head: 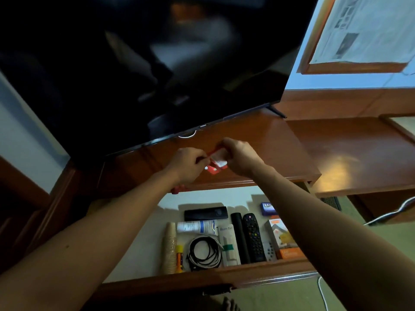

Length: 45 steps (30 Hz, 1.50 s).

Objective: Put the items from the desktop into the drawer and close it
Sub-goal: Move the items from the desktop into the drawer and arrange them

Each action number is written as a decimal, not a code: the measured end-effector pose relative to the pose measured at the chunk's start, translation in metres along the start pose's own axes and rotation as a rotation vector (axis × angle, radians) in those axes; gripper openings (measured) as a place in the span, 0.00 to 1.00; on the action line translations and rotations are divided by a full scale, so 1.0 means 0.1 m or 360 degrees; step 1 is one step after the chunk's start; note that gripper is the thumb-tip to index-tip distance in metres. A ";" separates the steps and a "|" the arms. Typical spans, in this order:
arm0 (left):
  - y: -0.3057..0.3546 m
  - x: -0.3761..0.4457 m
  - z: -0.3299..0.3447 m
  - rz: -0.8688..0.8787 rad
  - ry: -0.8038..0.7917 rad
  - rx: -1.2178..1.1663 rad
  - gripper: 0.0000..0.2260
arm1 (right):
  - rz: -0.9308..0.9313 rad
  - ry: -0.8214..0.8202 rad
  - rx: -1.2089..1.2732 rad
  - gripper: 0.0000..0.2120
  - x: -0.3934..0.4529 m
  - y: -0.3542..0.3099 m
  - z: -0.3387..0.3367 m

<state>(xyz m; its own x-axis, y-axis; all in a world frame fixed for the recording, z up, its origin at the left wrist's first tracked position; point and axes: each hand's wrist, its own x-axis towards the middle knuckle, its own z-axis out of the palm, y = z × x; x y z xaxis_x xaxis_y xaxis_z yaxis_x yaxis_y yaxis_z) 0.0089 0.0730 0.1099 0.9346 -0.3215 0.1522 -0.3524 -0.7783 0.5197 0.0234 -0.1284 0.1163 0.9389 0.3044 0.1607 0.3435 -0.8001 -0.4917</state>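
Red-and-white small packet [216, 161] at frame centre, pinched by fingers of left hand [187, 164] and right hand [240, 157] above the wooden counter [280, 149], likely bound for the open drawer [202, 277] below.

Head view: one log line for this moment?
hands: left and right grip red packet over desk | drawer: open

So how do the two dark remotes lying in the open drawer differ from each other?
The buttoned remote lies lengthwise, front to back, near the drawer front; the flat black remote lies crosswise toward the back. The buttoned remote shows rows of keys and a red button; the flat one shows a plain dark face, any keys too dim to make out. Both are dark, slim, and lie flat and untouched, while both hands work above the desktop.
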 end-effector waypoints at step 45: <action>0.19 0.10 0.51 -0.0935 -0.0193 -0.2229 0.14 | 0.0727 -0.0442 0.2172 0.16 -0.18 0.35 -0.12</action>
<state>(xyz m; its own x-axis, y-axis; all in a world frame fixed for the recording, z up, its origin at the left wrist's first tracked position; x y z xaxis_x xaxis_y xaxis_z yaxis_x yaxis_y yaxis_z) 0.0093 0.0275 0.0784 0.8874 -0.2536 -0.3849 0.4496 0.2918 0.8442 0.0192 -0.1683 0.1063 0.8699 0.3780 -0.3169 -0.4106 0.1990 -0.8898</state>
